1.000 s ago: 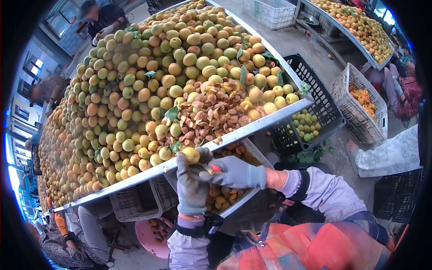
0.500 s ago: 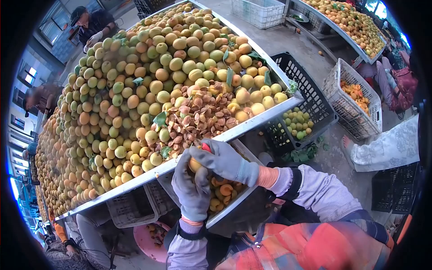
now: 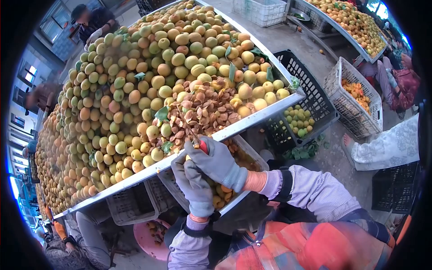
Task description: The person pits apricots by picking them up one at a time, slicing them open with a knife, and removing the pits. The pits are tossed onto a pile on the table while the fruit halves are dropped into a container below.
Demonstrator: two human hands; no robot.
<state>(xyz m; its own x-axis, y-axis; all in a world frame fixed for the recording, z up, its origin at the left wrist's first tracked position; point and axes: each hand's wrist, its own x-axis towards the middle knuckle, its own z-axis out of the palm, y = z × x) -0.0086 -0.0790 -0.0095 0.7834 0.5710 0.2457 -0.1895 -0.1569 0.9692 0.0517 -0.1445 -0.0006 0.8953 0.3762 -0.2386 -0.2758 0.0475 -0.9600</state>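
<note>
Both my hands wear grey gloves and meet at the table's front rim (image 3: 148, 170). My right hand (image 3: 216, 162) is closed around a small red-handled tool (image 3: 204, 146), whose tip points toward the pit pile. Close against it, my left hand (image 3: 191, 182) has its fingers curled; what they hold, if anything, is hidden. Just beyond my hands lies a heap of brown pits (image 3: 207, 110) on the table. Yellow and green apricots (image 3: 117, 112) cover the table around it. Beneath my hands, a crate (image 3: 254, 157) holds opened apricots (image 3: 220, 198).
Black crates (image 3: 310, 90) stand right of the table, one with green fruit (image 3: 298, 120). A white crate (image 3: 353, 101) holds orange halves. Below left are an empty crate (image 3: 132, 207) and a pink basin (image 3: 150, 240). Other people (image 3: 92, 22) sit or stand around.
The orange-yellow fruit that was between my hands no longer shows there. My right hand has tilted and the tool's tip now shows. My left hand has moved slightly down.
</note>
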